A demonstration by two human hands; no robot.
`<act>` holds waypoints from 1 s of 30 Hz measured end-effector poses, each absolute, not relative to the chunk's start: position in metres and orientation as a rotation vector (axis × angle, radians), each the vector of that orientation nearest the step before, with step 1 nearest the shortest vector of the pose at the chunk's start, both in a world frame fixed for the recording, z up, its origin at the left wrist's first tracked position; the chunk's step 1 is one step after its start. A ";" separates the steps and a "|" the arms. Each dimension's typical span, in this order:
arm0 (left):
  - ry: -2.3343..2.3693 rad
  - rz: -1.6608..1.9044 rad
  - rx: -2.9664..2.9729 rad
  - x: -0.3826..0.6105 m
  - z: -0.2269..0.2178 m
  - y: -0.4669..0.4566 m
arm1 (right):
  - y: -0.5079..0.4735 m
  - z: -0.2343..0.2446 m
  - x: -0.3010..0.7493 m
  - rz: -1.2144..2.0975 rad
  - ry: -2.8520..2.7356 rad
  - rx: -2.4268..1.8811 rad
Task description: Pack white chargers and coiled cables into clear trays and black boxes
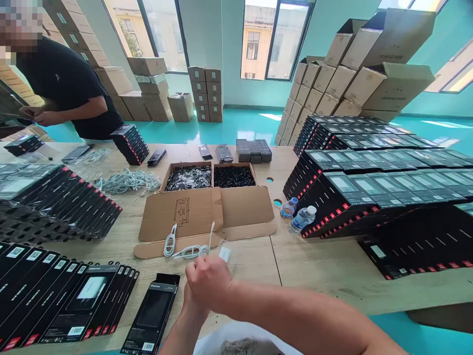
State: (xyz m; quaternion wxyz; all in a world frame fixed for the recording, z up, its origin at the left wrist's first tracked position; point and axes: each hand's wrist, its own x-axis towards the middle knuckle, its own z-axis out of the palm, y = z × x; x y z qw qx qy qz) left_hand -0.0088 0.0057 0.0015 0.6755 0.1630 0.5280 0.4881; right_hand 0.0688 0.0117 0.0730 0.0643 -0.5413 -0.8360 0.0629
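My right hand (211, 280) is closed and crosses over my left hand (192, 295) near the table's front edge. The left fingers are mostly covered by the right hand. Whatever is between the hands is hidden. Right beyond them are a coiled white cable (191, 252) and a small white block (224, 254) that seems to be in clear plastic. Another tied white cable (169, 243) rests on the flap of a flattened cardboard sheet (199, 209). To the left of my hands lies a black retail box (152, 313) with its top flap open.
Black boxes stand in rows at left (62, 305) and in a large stack at right (343, 190). Two water bottles (303, 220) stand beside that stack. Behind the cardboard are trays of small black parts (234, 176) and a cable pile (129, 181). A co-worker (70, 84) stands far left.
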 end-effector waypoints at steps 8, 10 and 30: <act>1.129 0.998 0.313 -0.007 0.009 0.009 | 0.032 0.076 0.145 0.527 -2.387 -1.772; 1.110 0.965 0.295 -0.004 0.014 0.008 | 0.032 0.076 0.151 0.649 -2.225 -1.837; 0.919 0.735 0.230 0.000 0.035 0.003 | 0.006 0.034 0.125 1.261 -1.193 -1.572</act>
